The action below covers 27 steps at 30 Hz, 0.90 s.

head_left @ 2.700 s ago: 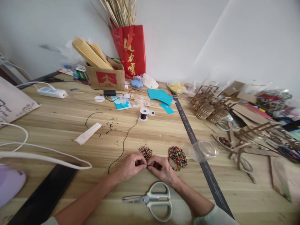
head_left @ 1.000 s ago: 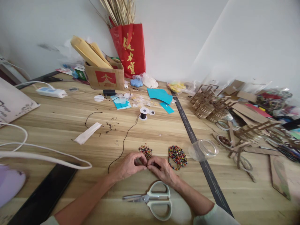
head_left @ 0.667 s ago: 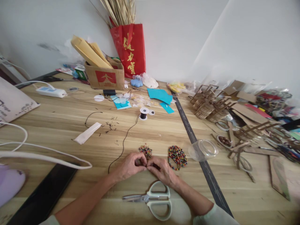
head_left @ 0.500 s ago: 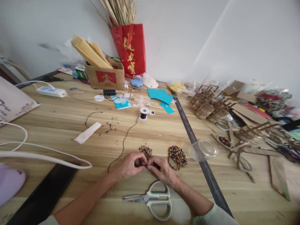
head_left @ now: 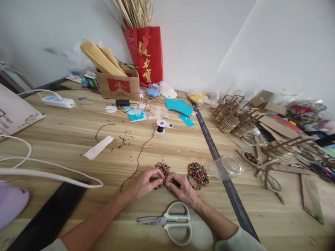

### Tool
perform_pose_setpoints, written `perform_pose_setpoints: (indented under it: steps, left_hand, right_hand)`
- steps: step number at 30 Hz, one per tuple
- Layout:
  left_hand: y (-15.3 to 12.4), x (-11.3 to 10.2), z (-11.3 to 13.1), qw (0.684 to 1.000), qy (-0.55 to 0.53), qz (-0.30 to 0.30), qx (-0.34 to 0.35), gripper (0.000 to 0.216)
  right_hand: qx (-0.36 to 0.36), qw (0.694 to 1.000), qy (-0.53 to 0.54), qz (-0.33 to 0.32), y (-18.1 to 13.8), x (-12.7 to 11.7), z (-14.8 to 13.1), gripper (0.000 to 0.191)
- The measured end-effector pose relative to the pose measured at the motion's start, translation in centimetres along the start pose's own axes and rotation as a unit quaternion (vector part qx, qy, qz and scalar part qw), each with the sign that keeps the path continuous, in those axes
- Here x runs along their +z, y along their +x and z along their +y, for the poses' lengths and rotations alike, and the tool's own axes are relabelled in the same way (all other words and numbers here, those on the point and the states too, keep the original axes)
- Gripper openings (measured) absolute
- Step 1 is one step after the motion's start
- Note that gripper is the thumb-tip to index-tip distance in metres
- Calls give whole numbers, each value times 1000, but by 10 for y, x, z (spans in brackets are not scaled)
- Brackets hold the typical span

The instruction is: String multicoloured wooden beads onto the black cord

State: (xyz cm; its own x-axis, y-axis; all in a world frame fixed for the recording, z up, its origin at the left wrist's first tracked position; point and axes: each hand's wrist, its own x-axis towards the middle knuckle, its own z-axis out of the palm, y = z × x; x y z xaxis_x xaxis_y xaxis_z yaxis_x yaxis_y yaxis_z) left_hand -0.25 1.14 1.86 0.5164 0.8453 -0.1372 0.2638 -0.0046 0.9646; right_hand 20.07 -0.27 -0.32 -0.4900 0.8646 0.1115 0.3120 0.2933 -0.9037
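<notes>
My left hand (head_left: 144,183) and my right hand (head_left: 180,188) meet fingertip to fingertip low on the wooden table (head_left: 183,150). Both pinch a thin black cord (head_left: 138,158) that runs up to a small spool (head_left: 160,127). Whether a bead sits between the fingers is hidden. A small heap of coloured beads (head_left: 162,168) lies just beyond my left fingers. A larger ring-shaped pile of coloured beads (head_left: 198,174) lies beside my right hand. Grey-handled scissors (head_left: 172,223) rest closed below my wrists.
A clear plastic cup (head_left: 227,167) lies on its side right of the beads. Laser-cut wooden parts (head_left: 235,116) crowd the right. A cardboard box (head_left: 117,83), red bag (head_left: 145,55), teal paper (head_left: 179,106), power strip (head_left: 58,101) and white cables (head_left: 52,172) fill the back and left.
My fingertips have shifted slightly while staying pinched together on the cord; a short piece of cord now shows under my left fingers. Nothing else on the table has moved.
</notes>
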Motion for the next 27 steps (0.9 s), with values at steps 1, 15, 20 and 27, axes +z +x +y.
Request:
perform_pose_setpoints:
  steps: [1,15,20,27]
  left_hand:
    - [0,0,-1,1000,9,3,-2,8]
    - [2,-3,-7,999,45,17,2,10]
    - [6,-4,-16,997,-13,70,12,14]
    - [8,-1,-19,996,-15,89,13,16]
  right_hand:
    - [1,1000,0,0,0,0,1,24]
    - [34,998,42,30,0,-1,3,24]
    - [52,991,39,115,6,-10,12,19]
    - [-11,985,-137,105,11,-19,13,9]
